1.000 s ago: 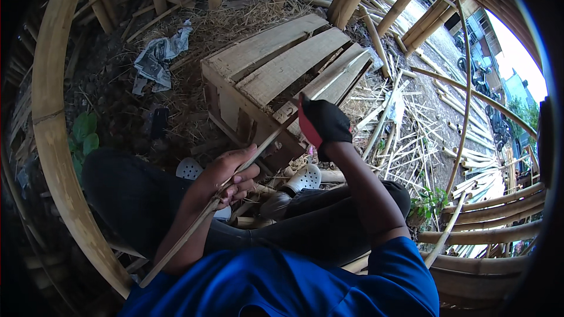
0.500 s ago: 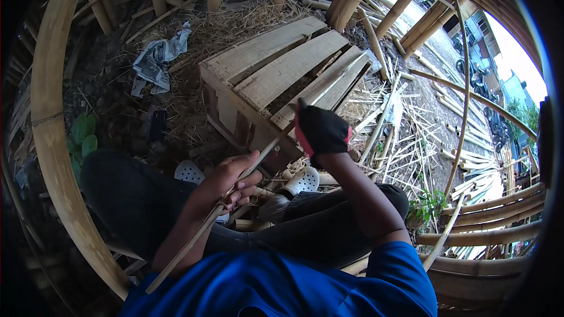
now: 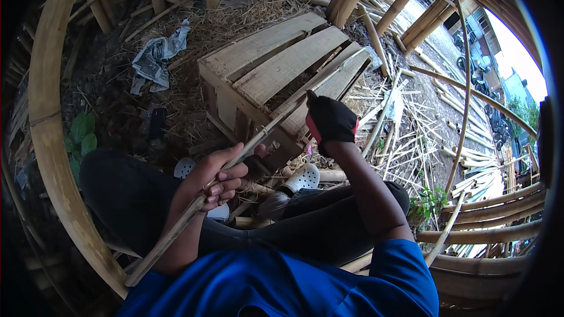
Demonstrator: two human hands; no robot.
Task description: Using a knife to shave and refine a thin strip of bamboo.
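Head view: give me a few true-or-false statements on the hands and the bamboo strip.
1. The left hand grips the bamboo strip. True.
2. The right hand is bare. False: it wears a black glove.
3. A wooden pallet lies in front of the person. True.
4. The crumpled newspaper lies on the pallet. False: it lies on the ground to its left.

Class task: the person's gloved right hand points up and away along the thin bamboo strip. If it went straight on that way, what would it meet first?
Most likely the pale wooden slatted pallet, right beyond the black-gloved right hand; depth is hard to judge.
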